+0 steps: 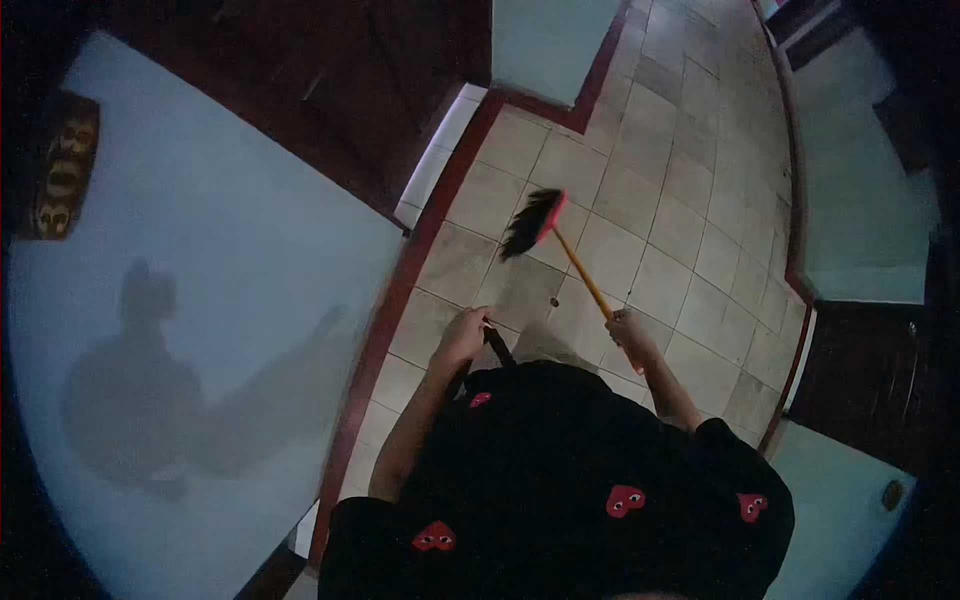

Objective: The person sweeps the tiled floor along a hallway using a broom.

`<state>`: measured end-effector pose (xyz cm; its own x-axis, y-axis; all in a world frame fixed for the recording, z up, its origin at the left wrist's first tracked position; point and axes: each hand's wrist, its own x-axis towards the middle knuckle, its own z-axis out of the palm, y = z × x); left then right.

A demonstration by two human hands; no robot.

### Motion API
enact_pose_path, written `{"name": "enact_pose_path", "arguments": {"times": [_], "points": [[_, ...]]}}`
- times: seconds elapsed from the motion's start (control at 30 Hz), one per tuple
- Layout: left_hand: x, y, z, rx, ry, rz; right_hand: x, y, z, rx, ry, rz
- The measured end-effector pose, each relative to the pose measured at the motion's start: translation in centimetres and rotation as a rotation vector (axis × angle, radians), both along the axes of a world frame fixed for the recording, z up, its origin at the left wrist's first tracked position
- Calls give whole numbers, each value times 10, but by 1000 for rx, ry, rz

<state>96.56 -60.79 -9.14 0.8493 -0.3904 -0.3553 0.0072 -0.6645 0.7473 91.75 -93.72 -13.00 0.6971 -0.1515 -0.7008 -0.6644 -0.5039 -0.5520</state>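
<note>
My right hand point(633, 337) is closed around the yellow-orange handle of a broom point(580, 268), near the handle's end. The broom slants away from me, its pink-red head and black bristles over the tiles ahead. To the left, my left hand point(463, 337) is closed with a dark, narrow stick-like piece point(497, 345) beside its fingers. That piece runs down toward my black shirt point(560, 470), which covers the lower middle of the view. What my left hand grips is mostly hidden, and I cannot tell what it is.
Pale square tiles point(610, 250) cover the corridor floor, with a small dark spot point(554, 302) near the broom. A dark red border point(400, 290) runs along the left wall point(230, 190). Dark doors point(340, 80) stand on the left, and another door point(860, 365) on the right.
</note>
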Motion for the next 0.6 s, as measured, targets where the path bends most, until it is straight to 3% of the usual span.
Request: {"name": "enact_pose_path", "arguments": {"times": [0.17,0.23,0.37,0.43,0.5,0.57,0.6], "points": [[28,-11,-3,10,-2,-91,49,25,59,-117,-52,-77],[42,-19,-2,-40,86,-170,67,28,71,-88,-94,8],[73,-33,1,-34,145,-168,111,54,63,201,-58,11],[100,-40,3,31,140,-170,149,66,34,246,-19,145],[115,-42,-12,85,64,-151,181,88,51,443,135,-72],[147,-53,-2,110,87,-184,201,86,10,181,-32,298],[161,-61,4,128,110,-201,208,76,10,183,-32,289]]}}
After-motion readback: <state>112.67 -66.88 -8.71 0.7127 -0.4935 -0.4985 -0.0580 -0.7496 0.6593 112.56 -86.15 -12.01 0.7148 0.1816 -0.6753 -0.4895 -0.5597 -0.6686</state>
